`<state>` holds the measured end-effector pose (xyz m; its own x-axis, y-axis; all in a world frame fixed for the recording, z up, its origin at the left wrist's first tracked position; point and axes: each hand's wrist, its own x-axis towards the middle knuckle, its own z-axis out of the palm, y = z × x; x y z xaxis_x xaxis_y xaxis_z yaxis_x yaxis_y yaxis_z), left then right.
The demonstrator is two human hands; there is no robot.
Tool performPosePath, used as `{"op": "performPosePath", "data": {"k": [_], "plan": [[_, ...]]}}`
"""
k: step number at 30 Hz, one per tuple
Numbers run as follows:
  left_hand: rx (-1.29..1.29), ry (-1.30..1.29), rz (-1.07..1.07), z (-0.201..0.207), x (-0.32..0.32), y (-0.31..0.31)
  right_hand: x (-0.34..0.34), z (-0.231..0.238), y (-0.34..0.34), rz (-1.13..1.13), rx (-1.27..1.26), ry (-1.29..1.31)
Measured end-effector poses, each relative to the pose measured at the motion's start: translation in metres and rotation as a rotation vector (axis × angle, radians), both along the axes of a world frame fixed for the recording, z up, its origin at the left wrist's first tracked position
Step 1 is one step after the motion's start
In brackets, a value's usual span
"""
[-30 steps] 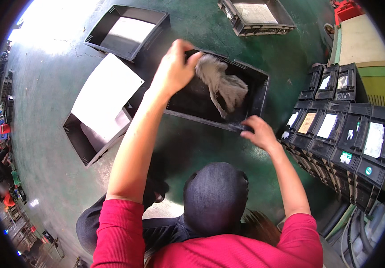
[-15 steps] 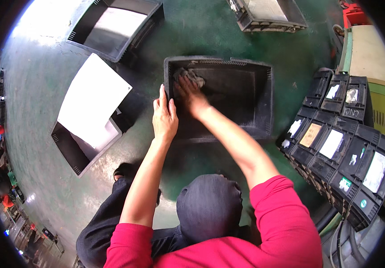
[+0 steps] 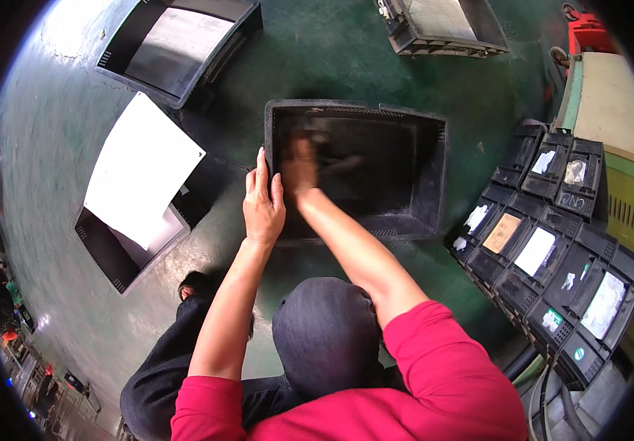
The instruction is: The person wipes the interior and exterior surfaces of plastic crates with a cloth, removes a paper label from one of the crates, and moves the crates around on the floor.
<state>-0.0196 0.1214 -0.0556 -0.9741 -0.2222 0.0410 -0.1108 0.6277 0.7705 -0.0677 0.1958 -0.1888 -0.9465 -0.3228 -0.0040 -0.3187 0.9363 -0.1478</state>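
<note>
Just right of the left hand [image 3: 264,213], its fingers outstretched, the bin [image 3: 383,173] is touched at its edge. The right hand [image 3: 301,167] is blurred inside it; its grip cannot be told.

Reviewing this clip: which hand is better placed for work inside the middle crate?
Right, I'd judge: the right hand, though blurred, is inside the crate; the left hand is along its left side.

Green floor [image 3: 332,70] has left bin [image 3: 105,246] partly under white sheet [image 3: 140,165], second bin [image 3: 129,37] top left, third bin [image 3: 449,48] top right, bin stack [image 3: 556,294] far right.
</note>
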Motion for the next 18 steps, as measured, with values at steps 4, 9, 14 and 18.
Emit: {"op": "performPosePath", "data": {"k": [4,9,14,18], "plan": [[0.027,-0.091,0.047,0.000,0.003,-0.009,-0.020,0.022,0.047,0.164,-0.217,0.000],[-0.008,-0.114,0.106,0.001,0.008,-0.008,-0.035,0.053,0.196,0.042,0.137,0.020],[0.024,-0.113,0.065,0.002,0.004,-0.005,-0.032,0.043,0.150,-0.492,0.287,0.016],[0.030,-0.081,0.022,0.003,0.002,-0.005,-0.030,0.027,0.016,-0.150,0.021,0.123]]}}
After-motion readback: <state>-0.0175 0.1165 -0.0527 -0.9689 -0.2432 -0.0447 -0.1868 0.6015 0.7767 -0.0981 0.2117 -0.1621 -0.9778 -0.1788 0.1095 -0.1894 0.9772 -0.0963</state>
